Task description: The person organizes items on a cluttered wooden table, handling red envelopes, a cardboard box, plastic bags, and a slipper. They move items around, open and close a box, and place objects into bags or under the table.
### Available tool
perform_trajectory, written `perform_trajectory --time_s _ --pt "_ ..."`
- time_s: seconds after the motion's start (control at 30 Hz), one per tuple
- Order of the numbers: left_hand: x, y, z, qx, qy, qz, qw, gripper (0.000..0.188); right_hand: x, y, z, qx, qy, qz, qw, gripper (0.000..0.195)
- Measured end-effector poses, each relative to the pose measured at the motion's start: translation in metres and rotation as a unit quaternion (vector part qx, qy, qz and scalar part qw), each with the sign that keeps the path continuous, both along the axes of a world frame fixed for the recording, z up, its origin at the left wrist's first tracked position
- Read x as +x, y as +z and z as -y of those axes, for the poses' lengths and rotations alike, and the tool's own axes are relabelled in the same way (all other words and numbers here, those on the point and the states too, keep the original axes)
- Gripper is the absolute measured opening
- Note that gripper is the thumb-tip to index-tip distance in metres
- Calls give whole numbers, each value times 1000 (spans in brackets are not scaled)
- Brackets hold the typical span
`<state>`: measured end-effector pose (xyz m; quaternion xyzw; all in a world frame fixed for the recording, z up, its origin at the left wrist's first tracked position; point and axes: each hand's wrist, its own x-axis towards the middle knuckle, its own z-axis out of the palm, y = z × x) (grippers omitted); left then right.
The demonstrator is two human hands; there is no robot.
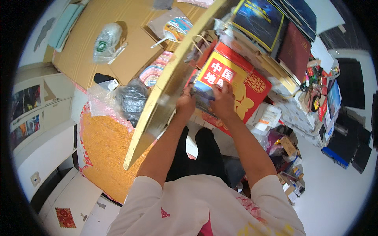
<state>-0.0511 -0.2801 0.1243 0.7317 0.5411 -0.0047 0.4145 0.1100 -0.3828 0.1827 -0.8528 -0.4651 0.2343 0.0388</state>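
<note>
A book with a yellow and red cover and a landscape picture (203, 90) lies in front of me, over a large red gift box with gold figures (258, 88). The cover bears large writing. My left hand (186, 101) grips the book's left side, its thumb near the edge. On the lower right part of the cover is my right hand (223, 100), fingers bent over it and hiding some of the print. The underside of the book and the fingertips beneath it are hidden.
A gold-edged board (159, 91) rises close to my left arm. Beyond it are cardboard sheets (85, 38), a hand fan (177, 29) and a black plastic bag (132, 98). At right, a dark red folder (293, 51) lies on a cluttered table; bagged items (283, 144) are piled below.
</note>
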Motion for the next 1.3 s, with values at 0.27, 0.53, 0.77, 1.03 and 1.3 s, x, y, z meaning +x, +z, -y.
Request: perform_trajectory --time_s 0.27,0.53,0.77,1.03,1.3 --pt "-22 18 -11 18 0 76 997 59 -2 13 -19 33 25 33 999 67" --pt "-83 160 -64 -48 31 336 940 40 -19 115 -120 360 15 -7 933 28" --pt "-176 87 -198 14 142 177 974 33 -68 77 -235 312 162 -70 934 18" --pt "-141 -60 -260 55 -7 57 997 36 -76 57 -253 180 158 34 970 8" --pt "-39 -149 -343 301 -82 12 950 40 -78 61 -266 244 165 -14 956 9"
